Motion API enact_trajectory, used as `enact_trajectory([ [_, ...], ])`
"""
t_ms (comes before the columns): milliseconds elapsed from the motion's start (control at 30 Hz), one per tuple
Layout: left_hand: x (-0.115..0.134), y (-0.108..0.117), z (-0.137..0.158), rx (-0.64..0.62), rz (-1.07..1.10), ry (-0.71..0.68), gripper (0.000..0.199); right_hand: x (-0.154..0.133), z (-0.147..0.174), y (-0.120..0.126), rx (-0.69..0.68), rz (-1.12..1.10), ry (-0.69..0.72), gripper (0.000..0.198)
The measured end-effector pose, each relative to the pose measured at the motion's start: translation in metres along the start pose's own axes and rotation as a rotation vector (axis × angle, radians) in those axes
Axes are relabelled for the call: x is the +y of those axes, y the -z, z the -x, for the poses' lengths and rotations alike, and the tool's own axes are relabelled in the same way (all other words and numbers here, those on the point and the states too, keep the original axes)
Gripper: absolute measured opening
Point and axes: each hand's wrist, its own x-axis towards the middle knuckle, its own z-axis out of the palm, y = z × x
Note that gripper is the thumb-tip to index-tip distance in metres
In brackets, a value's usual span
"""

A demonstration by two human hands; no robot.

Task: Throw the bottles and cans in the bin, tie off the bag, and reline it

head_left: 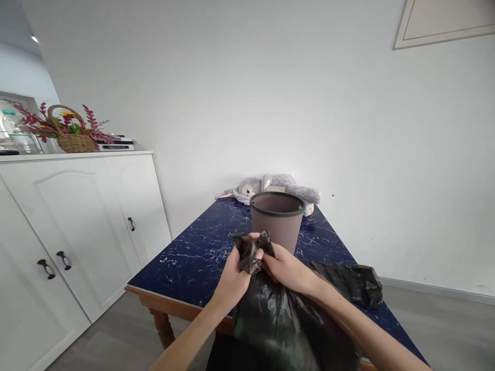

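Observation:
A black plastic garbage bag (270,314) hangs down in front of the table's near edge, its top bunched between both hands. My left hand (234,273) is closed on the gathered plastic from the left. From the right, my right hand (288,268) grips the same bunched part, its thumb pressed on the plastic. Just beyond my hands a brown trash can (276,226) with a dark rim stands upright on the table. To the right, more black plastic bag (356,283) lies crumpled on the tabletop.
The table (193,257) has a blue marbled top and wooden legs. A grey plush toy (278,185) lies at its far end against the wall. On the left, a white cabinet (77,221) bears a wicker flower basket (75,140) and a plastic bottle (17,131).

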Motion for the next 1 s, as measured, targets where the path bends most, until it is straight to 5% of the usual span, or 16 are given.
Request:
enact_trajectory([
  [133, 0.006, -0.001, 0.003, -0.056, -0.019, -0.014, 0.032, 0.004, 0.001, 0.001, -0.048, -0.037, -0.069, 0.024],
  [333, -0.015, -0.002, 0.003, 0.166, 0.058, -0.006, 0.012, 0.007, 0.010, 0.004, -0.128, -0.273, -0.063, 0.043],
  [467, -0.025, 0.000, 0.004, 0.199, 0.154, 0.058, 0.016, 0.009, 0.018, 0.009, -0.169, -0.449, -0.035, 0.043],
  [733, -0.006, 0.047, 0.015, 0.089, -0.090, 0.021, 0.011, 0.013, 0.011, 0.005, 0.132, -0.903, -0.157, 0.036],
  [1000, 0.025, 0.085, 0.027, -0.027, -0.266, 0.110, 0.016, 0.010, 0.004, -0.002, 0.186, -0.717, -0.230, 0.025],
])
